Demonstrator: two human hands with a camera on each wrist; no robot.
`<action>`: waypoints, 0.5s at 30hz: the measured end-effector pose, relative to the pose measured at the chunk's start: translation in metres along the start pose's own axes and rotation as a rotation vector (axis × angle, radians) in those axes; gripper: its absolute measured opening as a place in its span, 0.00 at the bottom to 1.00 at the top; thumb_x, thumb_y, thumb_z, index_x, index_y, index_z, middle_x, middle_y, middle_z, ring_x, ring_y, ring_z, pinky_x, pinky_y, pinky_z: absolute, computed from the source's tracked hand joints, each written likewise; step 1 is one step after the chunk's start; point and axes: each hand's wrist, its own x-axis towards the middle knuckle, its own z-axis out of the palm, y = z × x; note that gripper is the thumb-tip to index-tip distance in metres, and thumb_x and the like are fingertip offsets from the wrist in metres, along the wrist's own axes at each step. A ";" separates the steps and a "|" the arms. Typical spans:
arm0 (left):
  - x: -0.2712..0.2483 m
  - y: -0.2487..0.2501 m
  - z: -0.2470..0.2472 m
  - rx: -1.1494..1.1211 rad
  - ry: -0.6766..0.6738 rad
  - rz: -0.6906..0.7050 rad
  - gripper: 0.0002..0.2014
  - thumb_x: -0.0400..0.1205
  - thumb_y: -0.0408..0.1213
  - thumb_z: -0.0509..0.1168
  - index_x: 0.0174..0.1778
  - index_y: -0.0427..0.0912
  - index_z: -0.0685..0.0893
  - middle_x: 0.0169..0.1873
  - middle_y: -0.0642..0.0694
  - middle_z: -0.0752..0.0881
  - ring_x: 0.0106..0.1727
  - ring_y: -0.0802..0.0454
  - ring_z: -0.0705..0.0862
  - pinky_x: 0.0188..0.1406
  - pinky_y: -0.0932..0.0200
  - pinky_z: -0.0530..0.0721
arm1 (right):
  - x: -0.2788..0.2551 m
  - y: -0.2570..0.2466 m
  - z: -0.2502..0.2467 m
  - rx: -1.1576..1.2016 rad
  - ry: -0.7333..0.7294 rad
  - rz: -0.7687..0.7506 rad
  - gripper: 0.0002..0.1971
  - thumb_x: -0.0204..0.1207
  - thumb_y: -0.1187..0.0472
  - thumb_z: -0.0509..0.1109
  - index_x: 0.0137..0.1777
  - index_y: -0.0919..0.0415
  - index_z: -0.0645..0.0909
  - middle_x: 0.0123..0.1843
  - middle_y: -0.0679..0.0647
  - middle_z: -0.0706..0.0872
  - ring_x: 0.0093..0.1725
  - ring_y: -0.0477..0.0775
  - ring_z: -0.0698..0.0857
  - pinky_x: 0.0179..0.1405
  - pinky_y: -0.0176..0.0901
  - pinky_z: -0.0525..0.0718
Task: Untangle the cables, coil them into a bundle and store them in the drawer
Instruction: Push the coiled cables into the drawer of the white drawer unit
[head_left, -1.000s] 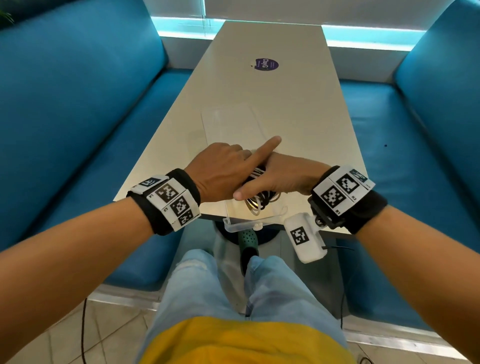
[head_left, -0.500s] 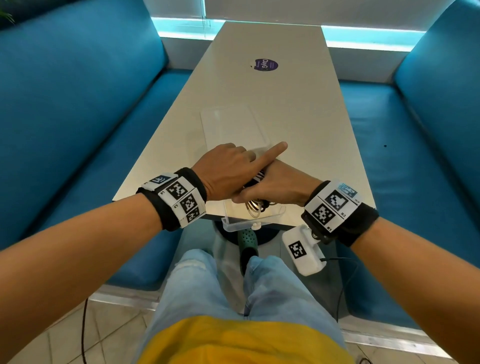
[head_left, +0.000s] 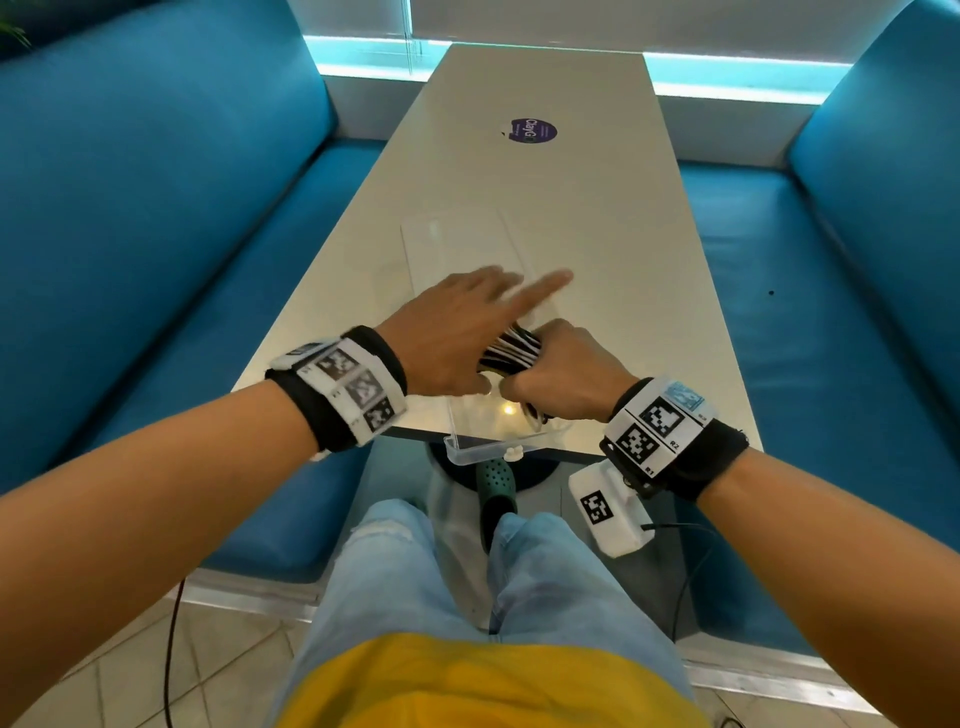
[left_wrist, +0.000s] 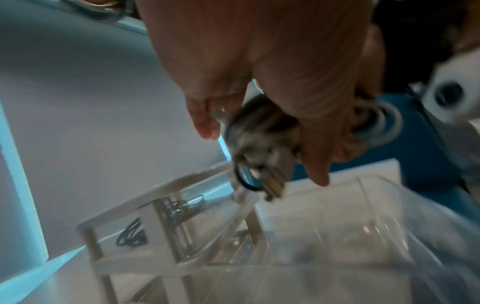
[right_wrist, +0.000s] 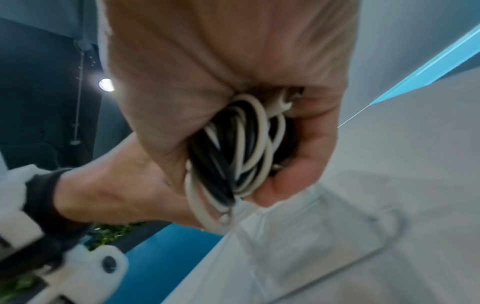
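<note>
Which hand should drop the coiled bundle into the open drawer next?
Right. The right hand already grips the cable bundle over the clear drawer; the left hand is open, holding nothing.

Clear glossy plastic drawer (head_left: 470, 453), smooth rubbery blk/wht cables (right_wrist: 233, 156), matt table (head_left: 597, 218), blue leatherette seats (head_left: 156, 208)

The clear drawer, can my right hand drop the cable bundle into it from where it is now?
Probably yes. The right hand grips the cable bundle just above the clear drawer, which is pulled out and open-topped; the left hand sits beside it, not covering the opening.
</note>
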 end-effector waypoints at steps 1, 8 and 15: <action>-0.002 -0.008 -0.007 -0.080 -0.028 -0.065 0.60 0.67 0.48 0.79 0.83 0.56 0.41 0.79 0.38 0.65 0.81 0.38 0.61 0.78 0.47 0.59 | 0.001 0.007 -0.002 -0.041 0.001 0.055 0.08 0.62 0.56 0.74 0.38 0.56 0.79 0.31 0.52 0.86 0.31 0.51 0.86 0.28 0.43 0.82; -0.019 -0.064 0.014 -0.293 -0.057 -0.333 0.29 0.81 0.48 0.67 0.78 0.62 0.66 0.82 0.44 0.62 0.84 0.45 0.54 0.81 0.48 0.54 | 0.001 0.012 0.005 -0.367 -0.068 0.188 0.19 0.64 0.50 0.72 0.50 0.58 0.73 0.42 0.52 0.80 0.43 0.57 0.83 0.41 0.46 0.83; -0.021 -0.053 0.029 -0.240 0.114 -0.394 0.24 0.83 0.49 0.64 0.76 0.59 0.72 0.79 0.45 0.70 0.82 0.43 0.62 0.77 0.48 0.62 | 0.013 -0.007 0.009 -0.457 -0.008 0.166 0.16 0.71 0.45 0.72 0.43 0.54 0.72 0.37 0.49 0.78 0.35 0.52 0.77 0.37 0.43 0.76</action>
